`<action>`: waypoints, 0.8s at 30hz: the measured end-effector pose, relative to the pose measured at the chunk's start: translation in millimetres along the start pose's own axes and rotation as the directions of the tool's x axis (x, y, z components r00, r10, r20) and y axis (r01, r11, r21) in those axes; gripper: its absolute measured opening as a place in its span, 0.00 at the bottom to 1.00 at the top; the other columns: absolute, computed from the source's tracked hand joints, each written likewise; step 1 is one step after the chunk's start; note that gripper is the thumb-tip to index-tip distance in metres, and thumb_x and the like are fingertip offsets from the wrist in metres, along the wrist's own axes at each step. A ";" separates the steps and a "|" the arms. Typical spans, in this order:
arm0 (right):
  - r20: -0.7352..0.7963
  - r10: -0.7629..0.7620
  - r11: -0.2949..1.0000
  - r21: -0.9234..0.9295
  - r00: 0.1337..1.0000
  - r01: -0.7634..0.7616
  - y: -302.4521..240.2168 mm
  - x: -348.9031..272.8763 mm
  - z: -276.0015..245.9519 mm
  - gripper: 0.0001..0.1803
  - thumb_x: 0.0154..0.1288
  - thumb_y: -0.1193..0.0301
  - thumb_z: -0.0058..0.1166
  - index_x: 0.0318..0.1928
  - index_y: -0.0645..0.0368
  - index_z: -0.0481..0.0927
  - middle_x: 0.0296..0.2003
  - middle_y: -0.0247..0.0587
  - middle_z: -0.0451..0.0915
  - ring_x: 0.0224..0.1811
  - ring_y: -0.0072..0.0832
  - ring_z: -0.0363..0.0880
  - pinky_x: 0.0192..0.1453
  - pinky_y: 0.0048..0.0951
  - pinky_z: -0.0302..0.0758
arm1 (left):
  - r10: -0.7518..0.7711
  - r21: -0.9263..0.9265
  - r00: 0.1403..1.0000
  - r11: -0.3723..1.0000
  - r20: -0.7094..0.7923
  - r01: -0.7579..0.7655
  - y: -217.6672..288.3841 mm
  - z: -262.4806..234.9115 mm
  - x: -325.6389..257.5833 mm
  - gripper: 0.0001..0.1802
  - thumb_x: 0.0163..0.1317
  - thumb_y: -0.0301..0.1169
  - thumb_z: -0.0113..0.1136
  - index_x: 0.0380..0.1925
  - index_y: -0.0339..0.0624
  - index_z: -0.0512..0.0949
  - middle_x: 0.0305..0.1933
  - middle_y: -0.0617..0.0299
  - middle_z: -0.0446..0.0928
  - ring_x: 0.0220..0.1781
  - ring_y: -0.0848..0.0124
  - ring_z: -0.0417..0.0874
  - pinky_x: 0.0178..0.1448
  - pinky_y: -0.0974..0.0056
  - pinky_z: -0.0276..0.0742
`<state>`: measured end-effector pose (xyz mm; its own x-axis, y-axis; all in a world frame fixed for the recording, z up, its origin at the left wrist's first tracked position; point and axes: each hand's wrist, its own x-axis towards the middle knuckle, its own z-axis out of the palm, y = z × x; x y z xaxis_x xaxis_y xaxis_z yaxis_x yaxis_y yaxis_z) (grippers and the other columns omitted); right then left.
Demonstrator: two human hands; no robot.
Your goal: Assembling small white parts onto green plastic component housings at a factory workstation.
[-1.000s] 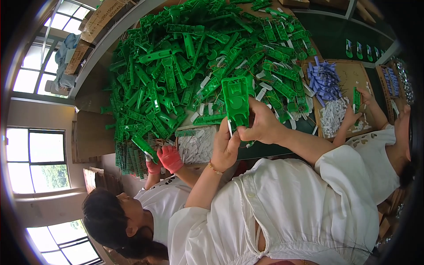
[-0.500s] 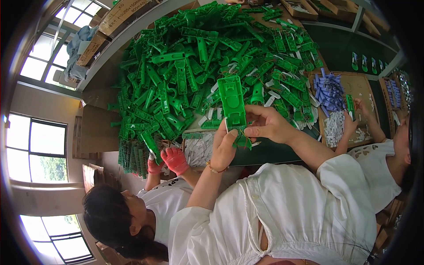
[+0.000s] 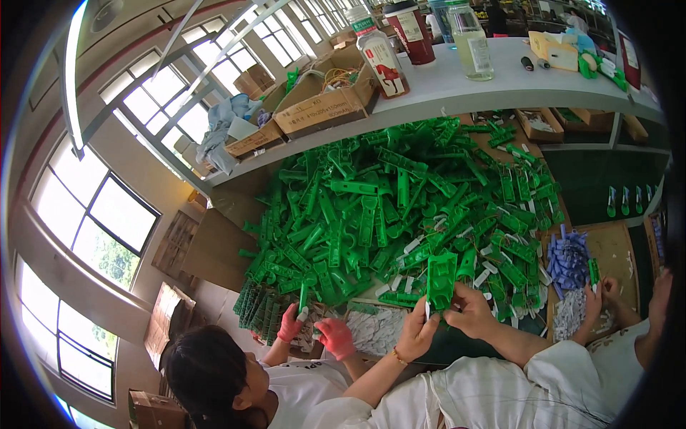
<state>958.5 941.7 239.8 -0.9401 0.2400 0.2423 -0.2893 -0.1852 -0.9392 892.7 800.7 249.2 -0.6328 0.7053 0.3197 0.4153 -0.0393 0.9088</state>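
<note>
A green plastic housing [image 3: 441,275], open-faced and hollow, stands up between my two hands in front of the heap. My left hand [image 3: 414,336] grips its near end from the left, a slim white piece beside the thumb. On the right, my right hand [image 3: 469,313] is closed with its fingers at the same near end; what exactly those fingertips pinch is partly hidden. Just beyond lies a large heap of similar green housings [image 3: 357,189], and those on its right side have thin wires and white parts attached.
At left, a co-worker in red gloves [image 3: 336,337] holds a green piece near white strips [image 3: 386,330] and stacked green boards [image 3: 266,311]. At right, another person works beside purple strips [image 3: 568,261]. Overhead, a shelf [image 3: 443,80] carries bottles, a cup and cardboard boxes [image 3: 325,109].
My view has tipped upward, bringing the shelf in and shifting the hands lower and rightward in the picture. Both hands still hold the green housing. The red-gloved hands have moved farther apart.
</note>
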 end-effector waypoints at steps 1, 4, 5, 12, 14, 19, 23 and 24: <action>0.005 -0.007 1.000 -0.007 1.000 0.007 0.0 -0.9 0.4 0.19 0.49 0.76 0.51 0.46 0.62 0.71 0.30 0.28 0.74 0.28 0.13 0.67 0.31 0.17 0.66 | -0.002 -0.014 1.000 1.000 -0.010 0.002 0.1 2.9 -4.2 0.23 0.59 0.27 0.46 0.56 0.39 0.62 0.27 0.63 0.70 0.28 0.76 0.69 0.33 0.71 0.66; 0.002 0.012 0.999 0.050 1.000 -0.012 -2.9 -2.4 1.9 0.20 0.49 0.75 0.53 0.46 0.63 0.71 0.31 0.29 0.74 0.28 0.14 0.66 0.32 0.18 0.66 | -0.062 -0.030 0.998 0.998 0.012 0.062 -14.1 -0.2 -6.2 0.22 0.59 0.28 0.46 0.55 0.38 0.63 0.33 0.62 0.73 0.33 0.76 0.72 0.39 0.70 0.69; 0.021 0.012 1.000 0.014 1.000 -0.012 -3.0 0.2 1.0 0.20 0.50 0.75 0.52 0.46 0.62 0.71 0.31 0.29 0.73 0.28 0.14 0.66 0.33 0.18 0.66 | -0.017 -0.111 0.999 0.994 -0.038 0.012 -14.4 4.2 -5.2 0.21 0.60 0.28 0.45 0.55 0.38 0.63 0.37 0.63 0.73 0.38 0.77 0.71 0.44 0.71 0.68; 0.055 0.133 0.990 -0.054 0.990 -0.130 -7.3 21.2 -16.6 0.22 0.48 0.74 0.52 0.47 0.60 0.69 0.38 0.31 0.72 0.40 0.20 0.71 0.47 0.26 0.69 | -0.195 -0.444 0.953 0.851 0.230 0.281 -8.3 2.4 15.5 0.29 0.58 0.28 0.46 0.60 0.37 0.55 0.51 0.62 0.66 0.51 0.75 0.66 0.55 0.70 0.61; 0.023 0.132 0.990 -0.051 0.991 -0.130 -11.8 21.6 -17.1 0.21 0.47 0.75 0.51 0.46 0.59 0.69 0.37 0.31 0.72 0.39 0.20 0.71 0.46 0.25 0.69 | -0.180 -0.386 0.941 0.878 0.285 0.285 -17.8 0.5 20.8 0.30 0.62 0.42 0.36 0.60 0.34 0.56 0.55 0.57 0.66 0.55 0.72 0.66 0.59 0.67 0.60; -0.016 0.163 0.985 0.060 0.986 -0.162 -2.5 11.9 -24.1 0.23 0.47 0.74 0.52 0.48 0.58 0.69 0.39 0.31 0.73 0.36 0.18 0.71 0.39 0.23 0.72 | -0.271 -0.526 0.945 0.785 0.184 0.328 -22.3 18.0 19.2 0.22 0.67 0.39 0.37 0.55 0.35 0.64 0.50 0.57 0.71 0.51 0.69 0.72 0.55 0.66 0.66; -0.041 0.191 0.979 0.084 0.981 -0.188 -8.6 7.9 -28.9 0.23 0.46 0.75 0.53 0.46 0.58 0.67 0.35 0.27 0.69 0.36 0.16 0.68 0.40 0.21 0.68 | -0.274 -0.476 0.939 0.810 0.209 0.343 -18.2 27.9 24.1 0.26 0.68 0.44 0.34 0.57 0.35 0.61 0.53 0.58 0.69 0.53 0.71 0.71 0.55 0.66 0.66; -0.049 0.199 0.975 0.113 0.979 -0.192 -8.7 7.4 -30.6 0.22 0.45 0.75 0.52 0.45 0.59 0.67 0.34 0.27 0.69 0.35 0.16 0.68 0.39 0.21 0.68 | -0.270 -0.458 0.937 0.820 0.222 0.344 -16.1 30.6 26.3 0.26 0.68 0.44 0.33 0.56 0.36 0.62 0.53 0.58 0.69 0.53 0.71 0.71 0.55 0.66 0.66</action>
<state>959.5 974.2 242.4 -0.9688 0.2448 0.0383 -0.1215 -0.3345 -0.9345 889.4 841.5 234.7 -0.5598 0.8286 -0.0050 -0.1769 -0.1136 0.9777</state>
